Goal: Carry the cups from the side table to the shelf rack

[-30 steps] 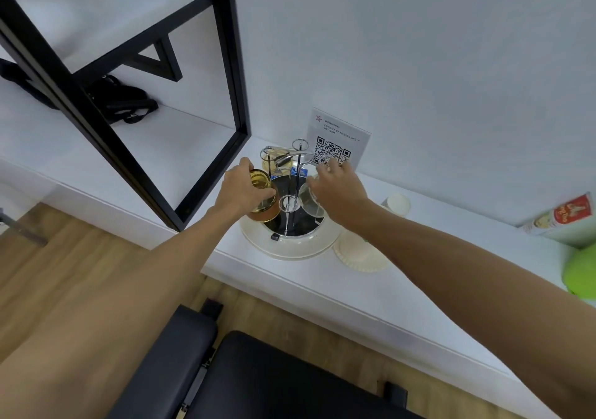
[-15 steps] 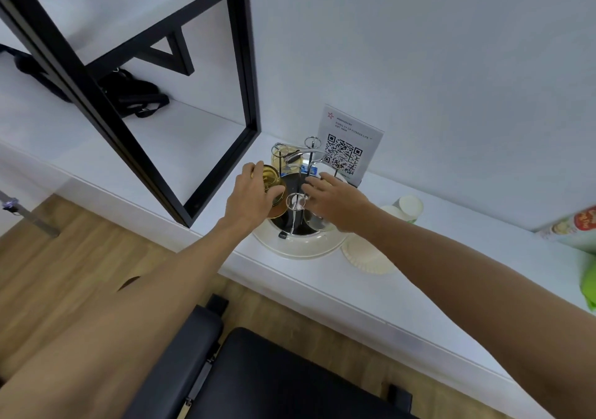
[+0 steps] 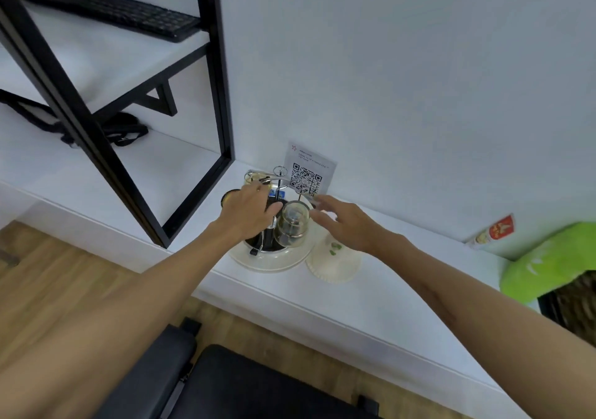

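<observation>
Our left hand (image 3: 250,214) curls among the rack's (image 3: 274,193) wires, its grip unclear; right hand (image 3: 338,222) hovers spread beside the inverted clear cup (image 3: 291,223), hung to drain over the tray (image 3: 267,262).

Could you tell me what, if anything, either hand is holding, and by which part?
Right hand holds nothing, fingers spread beside the clear glass. Left hand's grip cannot be told.

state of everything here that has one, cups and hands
clear glass cup: upside down on the cup rack, not held
amber cup: beside the left hand, mostly hidden
left hand: over the rack, grip unclear
right hand: open, fingers spread, holding nothing
paper plate: flat on the counter
</observation>
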